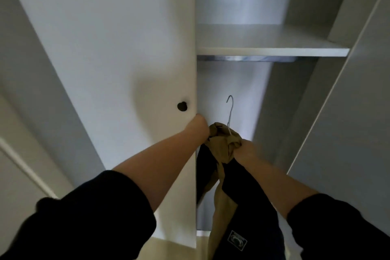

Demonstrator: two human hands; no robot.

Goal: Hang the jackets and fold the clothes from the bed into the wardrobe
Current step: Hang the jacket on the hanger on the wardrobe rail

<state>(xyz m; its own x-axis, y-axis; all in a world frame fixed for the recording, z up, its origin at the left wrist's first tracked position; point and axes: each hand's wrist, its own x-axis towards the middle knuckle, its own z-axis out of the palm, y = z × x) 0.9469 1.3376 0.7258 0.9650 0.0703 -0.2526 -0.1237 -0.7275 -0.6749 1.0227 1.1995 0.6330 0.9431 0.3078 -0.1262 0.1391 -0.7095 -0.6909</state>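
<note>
both hands, left [200, 126] and right [244, 150], grip the jacket [223, 143]; its hanger [230, 112] is above them, inside the wardrobe [272, 48].

Both arms raised and stretched forward, dark sleeves pushed up to the forearms. Left hand [200, 125] highest, wrist bent, fingers hidden behind bunched cloth, grip not discernible. Right hand [244, 151] slightly lower and close beside it, fingers curled tight, clutching a fistful of fabric.

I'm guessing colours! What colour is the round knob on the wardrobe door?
The knob is black, on a white wardrobe door. The head view shows it.
</note>
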